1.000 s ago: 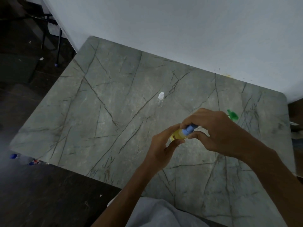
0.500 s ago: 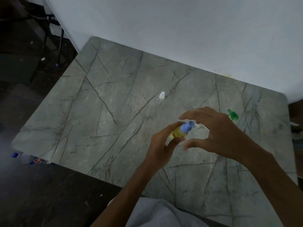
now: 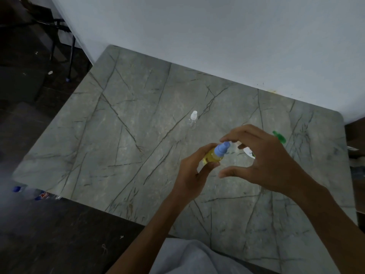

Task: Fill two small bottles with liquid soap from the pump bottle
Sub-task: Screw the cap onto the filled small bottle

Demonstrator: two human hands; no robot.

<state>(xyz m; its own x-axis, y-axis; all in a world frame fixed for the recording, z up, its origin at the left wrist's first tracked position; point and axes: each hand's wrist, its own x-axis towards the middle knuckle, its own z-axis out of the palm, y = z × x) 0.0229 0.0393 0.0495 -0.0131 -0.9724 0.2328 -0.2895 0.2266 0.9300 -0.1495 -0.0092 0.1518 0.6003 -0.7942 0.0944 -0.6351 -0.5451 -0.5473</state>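
Far left, a blue-capped bottle [image 3: 17,189] sits down on the dark floor, just off the edge of the grey marble counter [image 3: 138,115]. Around mid-counter there's a small clear bottle [image 3: 193,117] with a white cap, standing upright on its own. Nearer the camera, the left hand [image 3: 194,175] grips a small yellow-filled bottle [image 3: 214,156] by its body, blue cap tilted up to the right. The right hand [image 3: 262,157] is loosely open, with its fingers curved in a C round that cap, holding nothing. A green pump top [image 3: 278,136] peeks out behind it.
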